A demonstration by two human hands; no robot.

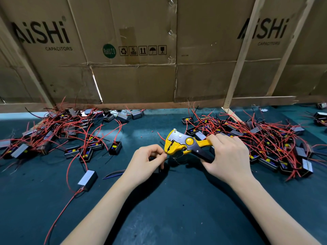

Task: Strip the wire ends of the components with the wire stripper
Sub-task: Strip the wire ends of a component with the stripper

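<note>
Thin wire end [166,150], light and limp, is sitting in the wire stripper [184,143] nose above the tabletop [177,200]; best pinched close to the tip. Left hand [148,161] fingers are pinching it; right hand [228,154] fingers are curling round the handles. Component piles are lying either side.

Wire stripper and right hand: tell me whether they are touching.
Touching. The head view shows the right hand with its fingers curled round the handles of the wire stripper, no gap between them.
</note>
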